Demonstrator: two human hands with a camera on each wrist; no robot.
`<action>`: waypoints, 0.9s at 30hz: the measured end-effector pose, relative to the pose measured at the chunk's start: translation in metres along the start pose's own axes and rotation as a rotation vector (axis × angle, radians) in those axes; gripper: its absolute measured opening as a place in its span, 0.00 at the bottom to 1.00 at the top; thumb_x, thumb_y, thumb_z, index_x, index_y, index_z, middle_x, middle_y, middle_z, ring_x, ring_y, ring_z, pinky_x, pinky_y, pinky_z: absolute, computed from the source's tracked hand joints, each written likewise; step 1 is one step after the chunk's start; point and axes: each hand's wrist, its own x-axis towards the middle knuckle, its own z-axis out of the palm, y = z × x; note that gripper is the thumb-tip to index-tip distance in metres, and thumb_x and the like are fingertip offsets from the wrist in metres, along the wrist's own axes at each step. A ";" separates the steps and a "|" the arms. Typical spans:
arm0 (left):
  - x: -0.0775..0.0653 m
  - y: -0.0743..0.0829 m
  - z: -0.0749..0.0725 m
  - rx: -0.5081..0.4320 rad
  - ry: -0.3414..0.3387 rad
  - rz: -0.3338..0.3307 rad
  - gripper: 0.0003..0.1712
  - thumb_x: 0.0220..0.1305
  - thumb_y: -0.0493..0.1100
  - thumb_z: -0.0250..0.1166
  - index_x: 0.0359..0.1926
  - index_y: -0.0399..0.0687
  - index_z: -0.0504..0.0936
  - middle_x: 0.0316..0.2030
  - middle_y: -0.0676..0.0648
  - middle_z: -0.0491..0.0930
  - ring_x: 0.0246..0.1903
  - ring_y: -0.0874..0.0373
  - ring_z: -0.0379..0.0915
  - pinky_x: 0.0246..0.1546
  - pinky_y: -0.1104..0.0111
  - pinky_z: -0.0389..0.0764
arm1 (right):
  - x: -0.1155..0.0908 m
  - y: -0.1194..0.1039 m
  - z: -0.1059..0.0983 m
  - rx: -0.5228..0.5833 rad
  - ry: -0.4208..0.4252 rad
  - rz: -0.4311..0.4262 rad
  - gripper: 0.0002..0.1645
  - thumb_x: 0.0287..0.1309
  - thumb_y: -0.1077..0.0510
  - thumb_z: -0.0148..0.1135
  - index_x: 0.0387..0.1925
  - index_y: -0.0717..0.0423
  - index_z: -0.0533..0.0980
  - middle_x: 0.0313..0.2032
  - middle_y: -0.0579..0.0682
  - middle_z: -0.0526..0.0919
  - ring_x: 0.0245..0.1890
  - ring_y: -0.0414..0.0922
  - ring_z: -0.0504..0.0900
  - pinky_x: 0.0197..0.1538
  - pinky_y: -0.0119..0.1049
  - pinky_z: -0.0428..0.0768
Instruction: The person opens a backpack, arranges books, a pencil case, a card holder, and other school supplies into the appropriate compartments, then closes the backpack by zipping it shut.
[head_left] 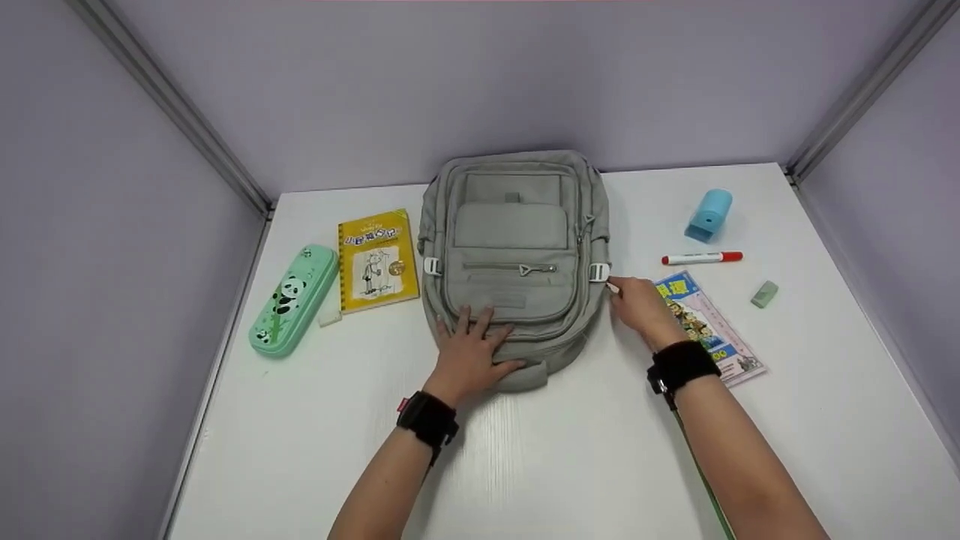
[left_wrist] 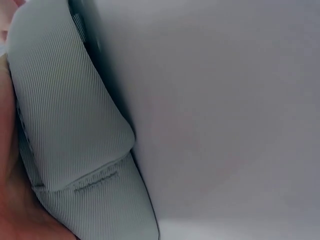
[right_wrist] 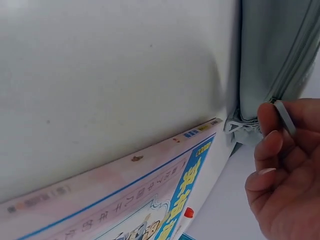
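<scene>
While the Left Hand (head_left: 466, 358) Lay on the Backpack (head_left: 510, 225), the Right Hand (head_left: 641, 307) Pinched a Zipper Tab (right_wrist: 285, 118)

As arranged from left to right, a green panda-print case (head_left: 292, 300) lay outermost on the white table (head_left: 300, 457). Just beside it were a small white block (head_left: 330, 319) and a yellow book (head_left: 379, 259).

The backpack occupied the rear center of the table, front pockets facing up. The left hand rested on its lower front; the fingers were spread, nearly straight and gripped nothing.

At the right side of the backpack, near a white buckle (head_left: 599, 272), the right hand held the grey zipper tab between thumb and index finger. The other fingers were curled.

A comic-style booklet (head_left: 709, 322) lay partly hidden by the right wrist. Above it were a red-capped marker (head_left: 702, 258) and a blue object (head_left: 709, 215); a grey-green block (head_left: 764, 294) lay farthest right.
</scene>
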 end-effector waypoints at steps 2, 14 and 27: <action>0.005 0.004 -0.001 0.010 -0.008 -0.014 0.45 0.59 0.83 0.37 0.73 0.74 0.61 0.76 0.48 0.50 0.73 0.36 0.41 0.60 0.30 0.50 | 0.005 0.002 -0.001 -0.017 0.001 0.010 0.23 0.66 0.68 0.50 0.62 0.67 0.72 0.56 0.69 0.76 0.57 0.64 0.75 0.58 0.56 0.71; 0.013 0.019 -0.004 0.032 -0.032 -0.050 0.45 0.60 0.83 0.36 0.74 0.75 0.58 0.76 0.48 0.48 0.73 0.36 0.40 0.60 0.31 0.50 | -0.005 0.002 0.001 -0.075 -0.050 0.019 0.17 0.69 0.63 0.52 0.53 0.67 0.79 0.49 0.69 0.80 0.51 0.64 0.78 0.51 0.57 0.75; 0.012 0.017 0.001 0.022 0.001 -0.042 0.45 0.60 0.82 0.36 0.74 0.74 0.59 0.76 0.48 0.50 0.73 0.36 0.40 0.61 0.31 0.48 | -0.053 -0.025 -0.004 -0.104 -0.210 -0.157 0.17 0.64 0.69 0.55 0.53 0.70 0.79 0.51 0.66 0.81 0.53 0.63 0.78 0.54 0.55 0.75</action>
